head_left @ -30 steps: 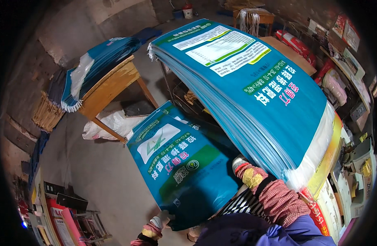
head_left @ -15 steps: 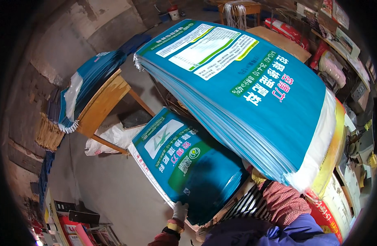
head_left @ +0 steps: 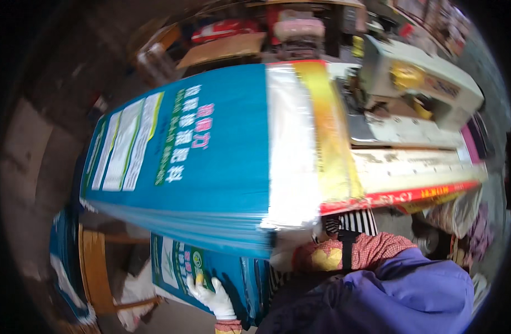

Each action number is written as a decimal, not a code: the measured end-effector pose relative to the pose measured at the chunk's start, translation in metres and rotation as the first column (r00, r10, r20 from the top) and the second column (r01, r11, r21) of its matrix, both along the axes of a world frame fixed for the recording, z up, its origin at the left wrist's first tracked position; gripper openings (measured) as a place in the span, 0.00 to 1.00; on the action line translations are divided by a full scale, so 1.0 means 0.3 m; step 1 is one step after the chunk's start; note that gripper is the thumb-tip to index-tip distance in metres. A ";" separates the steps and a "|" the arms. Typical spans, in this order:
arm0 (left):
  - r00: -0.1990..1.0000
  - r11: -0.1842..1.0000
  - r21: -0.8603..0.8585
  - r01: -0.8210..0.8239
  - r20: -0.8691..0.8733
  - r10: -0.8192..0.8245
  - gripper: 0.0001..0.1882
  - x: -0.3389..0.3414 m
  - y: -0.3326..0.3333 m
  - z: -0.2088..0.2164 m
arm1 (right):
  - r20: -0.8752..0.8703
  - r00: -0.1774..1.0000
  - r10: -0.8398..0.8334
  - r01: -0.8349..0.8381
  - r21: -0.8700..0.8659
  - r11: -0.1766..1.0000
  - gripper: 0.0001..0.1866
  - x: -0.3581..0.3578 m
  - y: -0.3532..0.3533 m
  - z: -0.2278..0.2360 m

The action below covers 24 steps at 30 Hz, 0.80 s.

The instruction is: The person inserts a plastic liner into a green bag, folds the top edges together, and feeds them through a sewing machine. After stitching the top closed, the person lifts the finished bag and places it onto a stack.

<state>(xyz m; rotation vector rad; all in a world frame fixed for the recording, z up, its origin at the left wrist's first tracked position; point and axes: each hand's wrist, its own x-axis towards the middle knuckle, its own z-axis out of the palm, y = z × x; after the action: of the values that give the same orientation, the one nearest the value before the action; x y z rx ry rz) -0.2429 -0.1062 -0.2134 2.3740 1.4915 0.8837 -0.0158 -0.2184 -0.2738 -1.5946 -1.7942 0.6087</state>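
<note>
My left hand (head_left: 213,296), in a white glove, lies over a printed blue sack (head_left: 241,278) with its fingers spread apart. That sack hangs below the near edge of a thick stack of flat blue sacks (head_left: 233,139). My right sleeve (head_left: 372,250), red checked with a yellow cuff, reaches to the stack's near right corner. The right hand's fingers are blurred and partly hidden there, so I cannot make out a grip. White plastic liner (head_left: 291,150) covers the stack's right end, beside a yellow printed sheet (head_left: 325,122).
A sewing machine (head_left: 422,83) stands on a white worktop (head_left: 416,167) to the right of the stack. At lower left is a wooden stand (head_left: 94,273) with more blue sacks (head_left: 66,261) beside it. A cardboard sheet (head_left: 222,50) and a red package (head_left: 225,30) lie at the back.
The view has swung right, bringing the sewing machine into full sight. My left hand has moved from the lower sack's near edge up onto its printed face, fingers now spread.
</note>
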 end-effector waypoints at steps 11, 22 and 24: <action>0.590 0.592 0.116 0.797 -0.355 -0.725 0.09 0.949 -0.088 0.348 | -0.289 0.957 -0.025 -0.052 -0.256 0.965 0.12 0.173 -0.328 0.463; 0.465 0.477 0.012 0.879 -0.251 -0.849 0.05 0.727 -0.124 0.433 | -0.890 0.006 -0.456 0.335 -0.428 0.839 0.19 0.429 -0.284 0.503; 0.392 0.372 0.131 0.919 -0.407 -0.825 0.08 0.680 -0.139 0.462 | -0.870 0.057 -0.490 0.216 -0.469 0.857 0.23 0.436 -0.231 0.503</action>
<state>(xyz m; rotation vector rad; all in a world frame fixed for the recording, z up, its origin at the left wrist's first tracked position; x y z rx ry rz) -0.0389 -0.1480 -0.0747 3.0238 -0.1649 0.5091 0.1150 -0.2877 -0.1229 -1.1095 -0.2455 1.2429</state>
